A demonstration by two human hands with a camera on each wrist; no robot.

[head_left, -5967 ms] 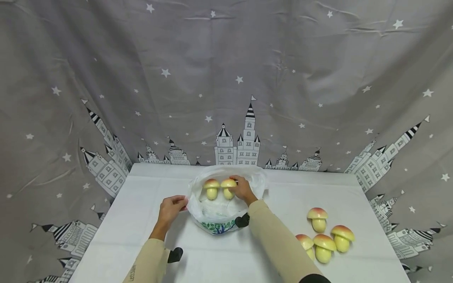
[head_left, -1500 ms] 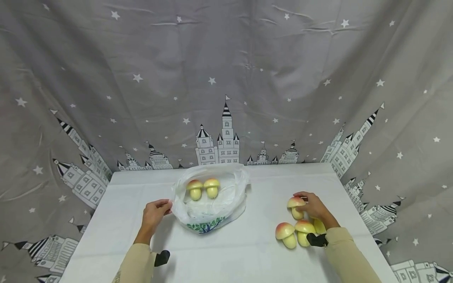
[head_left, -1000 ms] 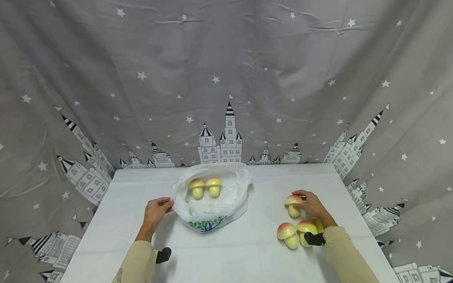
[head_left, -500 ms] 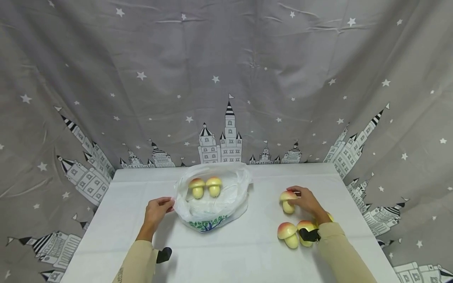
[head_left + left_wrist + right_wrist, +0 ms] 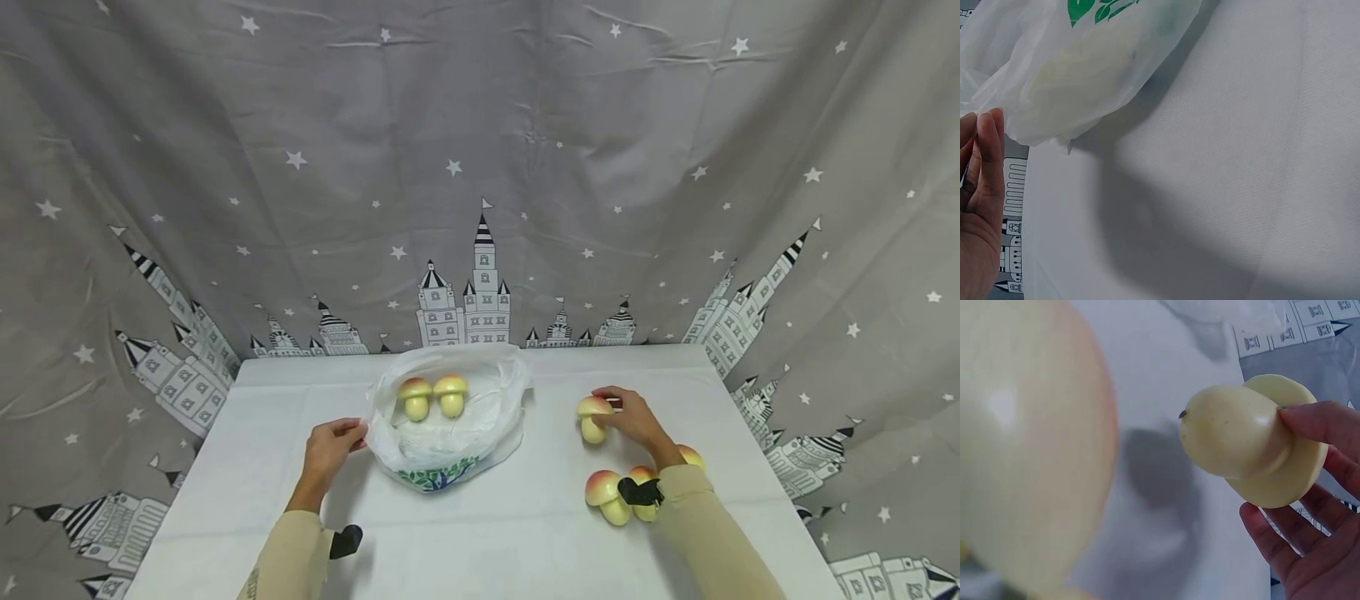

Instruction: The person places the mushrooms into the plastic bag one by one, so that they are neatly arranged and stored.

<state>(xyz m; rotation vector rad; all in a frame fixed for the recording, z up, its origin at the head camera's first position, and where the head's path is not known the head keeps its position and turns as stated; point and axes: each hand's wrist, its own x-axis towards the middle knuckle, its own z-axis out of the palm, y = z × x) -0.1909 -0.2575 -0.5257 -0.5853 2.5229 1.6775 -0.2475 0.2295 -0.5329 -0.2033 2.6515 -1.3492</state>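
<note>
A white plastic bag [image 5: 480, 446] with a green and blue tree print lies open on the table. Inside it sit two toy mushrooms [image 5: 452, 395], yellow with reddish caps. My left hand [image 5: 327, 450] pinches the left edge of the bag's mouth between thumb and fingers, as the left wrist view also shows. To the right of the bag, my right hand [image 5: 633, 419] grips a toy mushroom [image 5: 1235, 431], thumb on its stem and fingers round the cap. A shadow beneath it falls on the table in the right wrist view.
Several more toy mushrooms [image 5: 607, 497] lie on the white table [image 5: 487, 550] near the right forearm, partly hidden by the sleeve and a black wrist mount [image 5: 639, 492]. A grey curtain [image 5: 337, 208] printed with castles and stars hangs behind the table.
My right hand has gone from the bag to the mushrooms on the right, taken hold of one, and moved it left toward the bag. My left hand has kept its hold on the bag's edge.
</note>
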